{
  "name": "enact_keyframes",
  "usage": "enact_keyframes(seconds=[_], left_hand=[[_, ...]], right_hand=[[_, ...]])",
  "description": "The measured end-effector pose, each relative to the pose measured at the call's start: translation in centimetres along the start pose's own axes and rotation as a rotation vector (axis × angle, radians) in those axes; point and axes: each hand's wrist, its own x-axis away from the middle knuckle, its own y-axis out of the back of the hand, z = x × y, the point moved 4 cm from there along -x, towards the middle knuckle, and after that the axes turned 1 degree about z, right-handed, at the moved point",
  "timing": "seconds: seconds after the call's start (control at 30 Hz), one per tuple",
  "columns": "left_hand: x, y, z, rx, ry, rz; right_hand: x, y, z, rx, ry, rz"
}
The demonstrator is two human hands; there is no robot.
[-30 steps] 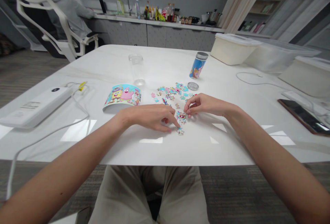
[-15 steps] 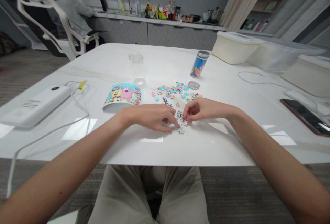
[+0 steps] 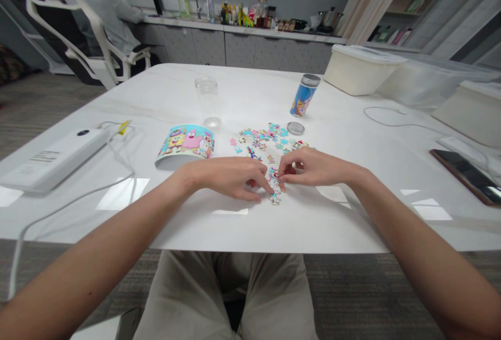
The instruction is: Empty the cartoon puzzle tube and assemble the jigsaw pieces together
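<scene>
A narrow strip of joined jigsaw pieces (image 3: 275, 194) lies on the white table between my hands. My left hand (image 3: 238, 178) comes from the left, its index fingertip resting on the strip and its thumb held apart. From the other side my right hand (image 3: 305, 166) pinches a puzzle piece at the strip's right edge; its fingers cover most of that piece. Loose jigsaw pieces (image 3: 270, 135) are scattered just beyond both hands. Left of them stands a curled picture sheet (image 3: 187, 142) with cartoon figures.
A clear jar (image 3: 207, 102), a blue picture canister (image 3: 304, 97) and a round lid (image 3: 295, 128) are farther back. A white power strip (image 3: 55, 154) with a cable lies left, a phone (image 3: 465, 175) right. Bins (image 3: 360, 71) line the back right. A person (image 3: 105, 13) sits beyond.
My right fingers have shifted slightly at the strip's edge, and more of the joined pieces shows between the hands. My left hand stays in place. The view has tilted very slightly.
</scene>
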Motion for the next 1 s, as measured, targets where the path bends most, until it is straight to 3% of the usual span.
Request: enact_keyframes(seconds=[0.17,0.3,0.37,0.57,0.77,1.0], left_hand=[[0.0,0.1,0.0,0.005,-0.003,-0.018],[0.0,-0.1,0.0,-0.025,-0.026,-0.021],[0.0,-0.2,0.0,-0.035,-0.043,-0.028],[0.0,-0.4,0.0,-0.046,-0.061,-0.07],[-0.1,-0.5,0.4,-0.022,-0.055,-0.056],[-0.1,-0.5,0.4,-0.059,-0.058,-0.062]], right_hand=[[0.0,0.9,0.4,0.165,0.144,-0.114],[0.9,0.7,1.0,0.309,0.159,-0.254],[2.2,-0.6,1.7,0.383,0.16,-0.282],[6.7,-5.4,2.9,0.481,0.141,-0.533],[6.7,-6.6,3.2,0.506,0.112,-0.425],[6.6,-6.4,3.6,0.482,0.077,-0.444]])
